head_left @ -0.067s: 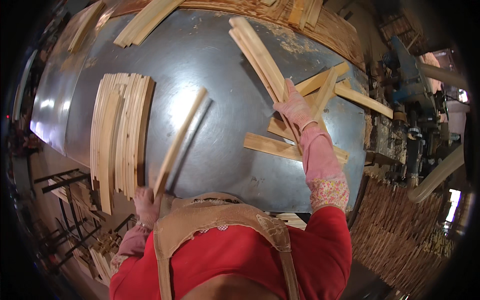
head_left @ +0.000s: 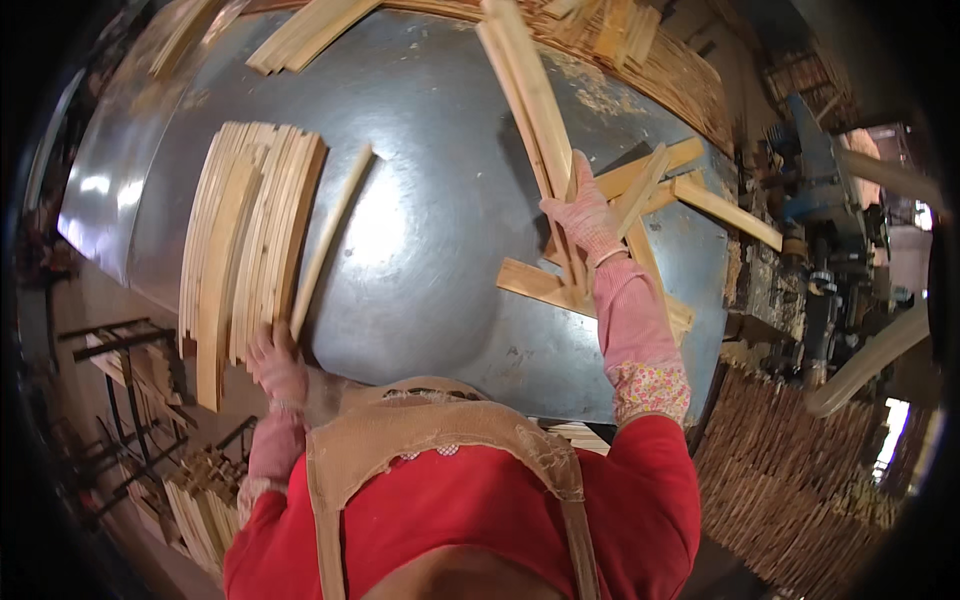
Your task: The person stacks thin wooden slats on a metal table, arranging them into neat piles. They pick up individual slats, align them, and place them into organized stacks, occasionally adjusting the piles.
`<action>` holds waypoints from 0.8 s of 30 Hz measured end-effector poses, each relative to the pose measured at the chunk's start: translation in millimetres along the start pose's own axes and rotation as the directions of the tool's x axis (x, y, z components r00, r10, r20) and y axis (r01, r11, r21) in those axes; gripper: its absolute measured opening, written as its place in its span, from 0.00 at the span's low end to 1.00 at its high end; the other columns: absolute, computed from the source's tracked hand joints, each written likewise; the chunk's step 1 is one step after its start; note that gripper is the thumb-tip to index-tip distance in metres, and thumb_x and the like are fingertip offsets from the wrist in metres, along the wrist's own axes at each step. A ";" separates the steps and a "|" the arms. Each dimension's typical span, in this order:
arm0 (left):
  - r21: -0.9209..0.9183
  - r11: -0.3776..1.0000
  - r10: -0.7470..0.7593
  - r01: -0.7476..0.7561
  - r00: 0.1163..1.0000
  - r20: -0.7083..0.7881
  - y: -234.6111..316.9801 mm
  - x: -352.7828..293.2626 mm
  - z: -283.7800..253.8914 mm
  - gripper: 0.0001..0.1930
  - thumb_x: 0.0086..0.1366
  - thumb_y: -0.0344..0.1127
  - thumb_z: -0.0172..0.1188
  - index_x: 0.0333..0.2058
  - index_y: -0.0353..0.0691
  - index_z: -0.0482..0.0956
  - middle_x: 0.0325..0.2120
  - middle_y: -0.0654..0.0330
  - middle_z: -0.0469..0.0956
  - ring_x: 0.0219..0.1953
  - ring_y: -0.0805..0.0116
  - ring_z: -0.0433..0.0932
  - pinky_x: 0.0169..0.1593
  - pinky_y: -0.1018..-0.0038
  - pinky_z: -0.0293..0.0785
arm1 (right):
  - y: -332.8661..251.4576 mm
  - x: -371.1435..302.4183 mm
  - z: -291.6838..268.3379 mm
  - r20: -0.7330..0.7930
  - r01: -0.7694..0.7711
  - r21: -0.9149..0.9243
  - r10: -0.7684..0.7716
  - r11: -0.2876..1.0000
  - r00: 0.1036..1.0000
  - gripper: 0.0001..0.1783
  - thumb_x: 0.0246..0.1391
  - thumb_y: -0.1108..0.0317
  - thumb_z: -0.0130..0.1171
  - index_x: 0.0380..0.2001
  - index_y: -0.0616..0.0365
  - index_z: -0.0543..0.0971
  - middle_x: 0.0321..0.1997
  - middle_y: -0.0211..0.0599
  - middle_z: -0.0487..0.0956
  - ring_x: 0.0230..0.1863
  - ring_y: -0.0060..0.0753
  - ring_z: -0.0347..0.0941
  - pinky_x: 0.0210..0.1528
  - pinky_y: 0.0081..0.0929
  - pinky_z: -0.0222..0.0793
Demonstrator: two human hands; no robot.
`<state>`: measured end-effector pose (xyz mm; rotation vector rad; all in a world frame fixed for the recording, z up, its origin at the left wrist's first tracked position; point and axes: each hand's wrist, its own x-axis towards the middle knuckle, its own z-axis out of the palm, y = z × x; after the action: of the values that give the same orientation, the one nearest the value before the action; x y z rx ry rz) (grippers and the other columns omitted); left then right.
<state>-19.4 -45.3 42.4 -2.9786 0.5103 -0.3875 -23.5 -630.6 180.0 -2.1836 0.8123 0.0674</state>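
My right hand (head_left: 585,215) is wrapped round a small bundle of pale wooden strips (head_left: 530,100), which slants up and away over the metal table. At the left, my left hand (head_left: 278,368) is at the near end of a row of wooden strips (head_left: 270,230) standing side by side on edge. Its fingers reach over the row's end, and its thumb side grips the near end of a single wooden strip (head_left: 335,230) lying close along the row's right side. One strip (head_left: 228,270) lies on top of the row, its near end sticking out past the others.
Loose strips (head_left: 655,180) lie crossed at the table's right, beside and under my right hand. More strips (head_left: 310,35) rest at the far edge of the metal table (head_left: 430,200). Machinery (head_left: 810,200) stands right, above stacked wood (head_left: 790,480). A black metal rack (head_left: 125,370) stands left.
My left hand has swung its strip leftward, up against the row, and its fingers now reach over the row's end. The right-hand bundle has shifted slightly away from me.
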 end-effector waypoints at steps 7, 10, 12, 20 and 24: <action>-0.868 0.452 0.116 0.207 0.951 0.287 107.2 70.0 -39.4 0.42 0.66 0.44 0.70 0.74 0.32 0.65 0.67 0.42 0.74 0.70 0.44 0.72 0.74 0.54 0.64 | -79.3 -58.2 120.3 0.000 0.138 0.723 -0.199 0.678 0.980 0.59 0.55 0.77 0.72 0.83 0.53 0.49 0.64 0.39 0.79 0.59 0.35 0.79 0.61 0.32 0.77; -0.882 -0.116 0.325 0.456 0.857 0.400 155.5 104.4 -36.7 0.44 0.70 0.50 0.66 0.76 0.31 0.60 0.71 0.43 0.70 0.73 0.54 0.69 0.75 0.63 0.63 | -85.8 -74.5 191.5 -0.036 0.202 0.786 -0.282 0.584 0.959 0.54 0.58 0.75 0.69 0.83 0.53 0.51 0.61 0.36 0.79 0.56 0.32 0.79 0.59 0.30 0.78; -0.754 -0.279 0.339 0.594 0.796 0.502 144.8 112.1 -22.4 0.40 0.74 0.53 0.62 0.74 0.33 0.64 0.64 0.46 0.78 0.64 0.58 0.77 0.70 0.65 0.70 | -99.1 -91.0 215.8 0.121 0.024 0.887 -0.283 0.462 0.951 0.51 0.60 0.74 0.67 0.82 0.53 0.53 0.61 0.36 0.79 0.56 0.30 0.79 0.58 0.28 0.79; -0.682 0.597 0.024 0.423 0.840 0.542 -5.2 110.0 -99.3 0.38 0.72 0.58 0.61 0.70 0.38 0.72 0.48 0.38 0.86 0.52 0.43 0.86 0.56 0.55 0.80 | -87.1 -78.9 317.3 0.612 0.037 -0.122 0.045 0.992 0.789 0.41 0.68 0.38 0.51 0.69 0.62 0.73 0.63 0.64 0.80 0.64 0.63 0.77 0.69 0.46 0.71; -0.588 0.690 -0.110 0.422 0.864 0.492 -101.7 111.0 -79.7 0.44 0.69 0.65 0.62 0.72 0.38 0.71 0.51 0.36 0.85 0.55 0.43 0.85 0.60 0.58 0.78 | -153.3 -120.9 381.6 0.701 0.255 -0.212 -0.035 0.944 0.712 0.50 0.69 0.32 0.47 0.73 0.69 0.69 0.67 0.66 0.79 0.69 0.66 0.74 0.72 0.50 0.68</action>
<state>92.8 8.6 158.7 -3.6936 0.1586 0.5871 47.3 -226.7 55.2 -2.2246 0.1917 0.9307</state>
